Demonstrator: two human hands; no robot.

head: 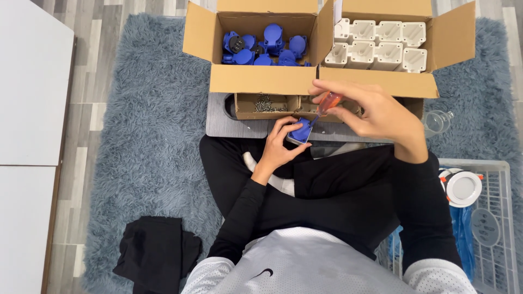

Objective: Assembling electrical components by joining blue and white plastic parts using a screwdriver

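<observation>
Hidden: screwdriver tip, behind the blue part.
Left hand: fingers closed around the blue part, at picture centre.
Right hand: fingers pinching the orange-handled screwdriver.
Boxes at 12 o'clock: blue parts; white housings.
Small tray: screws.

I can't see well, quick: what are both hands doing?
Left hand: closed around a small blue part.
Right hand: closed on an orange-handled screwdriver, tip at the part.
</observation>
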